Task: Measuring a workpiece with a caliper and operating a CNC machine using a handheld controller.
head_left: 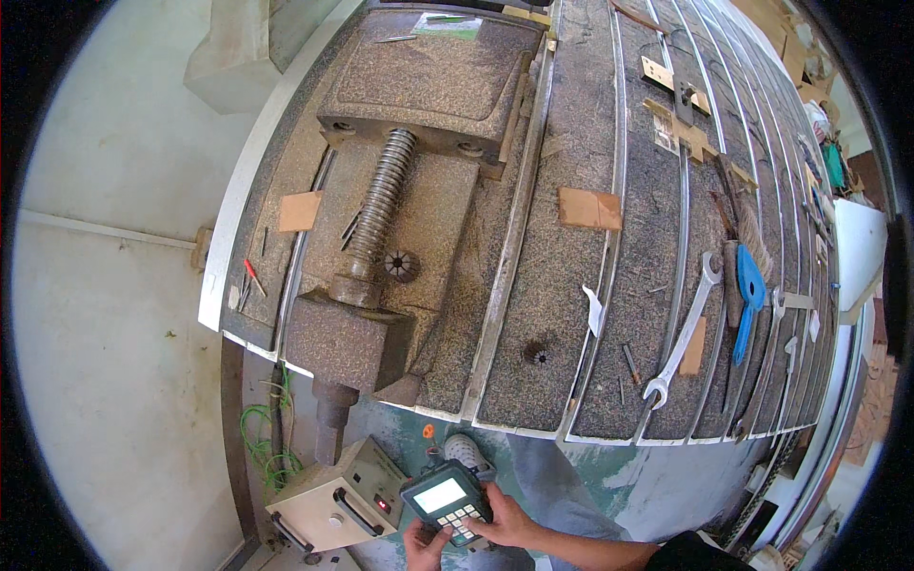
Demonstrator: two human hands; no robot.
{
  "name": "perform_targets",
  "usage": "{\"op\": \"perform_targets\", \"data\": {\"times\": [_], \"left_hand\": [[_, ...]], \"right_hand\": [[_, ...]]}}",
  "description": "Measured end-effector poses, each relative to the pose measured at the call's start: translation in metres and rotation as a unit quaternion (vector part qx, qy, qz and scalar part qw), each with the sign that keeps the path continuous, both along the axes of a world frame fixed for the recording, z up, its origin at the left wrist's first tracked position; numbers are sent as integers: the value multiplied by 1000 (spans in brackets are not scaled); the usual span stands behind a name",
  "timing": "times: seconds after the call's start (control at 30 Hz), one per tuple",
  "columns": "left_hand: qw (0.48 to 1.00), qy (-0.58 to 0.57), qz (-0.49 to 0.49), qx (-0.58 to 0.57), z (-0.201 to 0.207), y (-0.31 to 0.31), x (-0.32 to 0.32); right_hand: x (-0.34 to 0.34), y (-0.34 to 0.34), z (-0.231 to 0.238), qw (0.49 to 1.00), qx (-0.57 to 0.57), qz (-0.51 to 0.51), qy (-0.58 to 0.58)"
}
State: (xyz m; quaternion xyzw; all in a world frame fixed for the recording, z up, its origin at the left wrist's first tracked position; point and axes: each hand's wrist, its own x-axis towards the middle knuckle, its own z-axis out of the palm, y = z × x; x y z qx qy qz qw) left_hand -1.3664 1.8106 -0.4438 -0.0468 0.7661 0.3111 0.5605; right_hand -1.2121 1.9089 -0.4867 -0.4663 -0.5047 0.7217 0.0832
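Note:
A dark handheld controller (pixel 442 497) with a lit screen and a pale keypad is held low in front of me, off the near edge of the machine table. My left hand (pixel 425 546) closes on its lower left corner, with the thumb at the keys. My right hand (pixel 506 520) grips its right side, its thumb over the keypad. The fingers beneath the controller are hidden. Just left of it stands a beige control box (pixel 333 504) with black handles and a small red display.
A chip-covered slotted table (pixel 505 314) bears a large vise (pixel 419 86) with an exposed screw (pixel 383 195). Two collets (pixel 401 265), a large wrench (pixel 687 328), a blue brush (pixel 749 300) and a red-handled tool (pixel 253 276) lie about. Green cable (pixel 255 430) hangs beside the control box.

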Motion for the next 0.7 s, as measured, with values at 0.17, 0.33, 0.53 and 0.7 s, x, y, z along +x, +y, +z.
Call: {"op": "perform_targets", "data": {"times": [0.17, 0.33, 0.53, 0.7], "left_hand": [[1000, 0, -13, -11, 6, 8, 0], [1000, 20, 15, 2, 3, 5, 6], [998, -13, 23, 49, -13, -15, 3], [999, -24, 17, 39, 0, 1, 1]], "right_hand": [[1, -2, 0, 1000, -6, 0, -11], [0, 3, 2, 1000, 12, 16, -24], [-1, 5, 7, 998, -4, 36, -46], [-2, 7, 9, 998, -14, 32, -47]]}}
